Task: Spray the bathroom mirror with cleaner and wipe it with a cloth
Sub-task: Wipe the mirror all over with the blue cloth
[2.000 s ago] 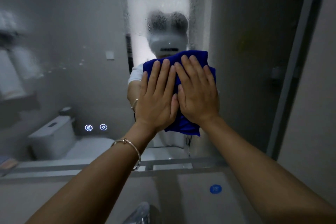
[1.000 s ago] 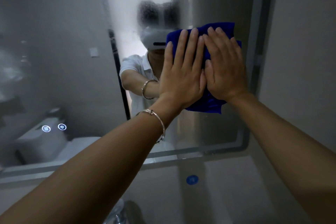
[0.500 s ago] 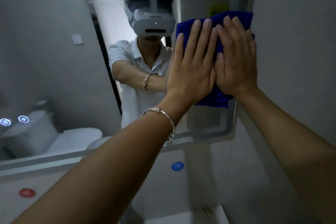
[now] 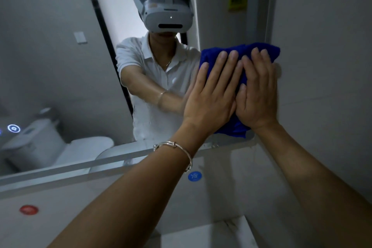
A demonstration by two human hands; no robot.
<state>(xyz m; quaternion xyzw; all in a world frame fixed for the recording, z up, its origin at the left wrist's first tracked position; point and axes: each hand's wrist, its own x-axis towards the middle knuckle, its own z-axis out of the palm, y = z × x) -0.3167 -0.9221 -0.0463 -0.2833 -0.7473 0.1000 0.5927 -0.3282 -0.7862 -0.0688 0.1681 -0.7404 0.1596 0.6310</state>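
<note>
A blue cloth is flattened against the bathroom mirror at its lower right corner. My left hand, a bangle on its wrist, presses on the cloth with straight fingers. My right hand presses beside it, fingers straight too, close to the mirror's right edge. The glass shows a person's reflection clearly; some haze remains at the top. No spray bottle is in view.
The mirror's lower frame runs across the view. Below it, the wall carries a blue round sticker and a red one. A lit touch button glows at the mirror's left. A grey wall stands right of the mirror.
Both hands slid the cloth from the mirror's middle to its right edge, then down to the lower right corner. The fogged area over the reflection now looks clear.
</note>
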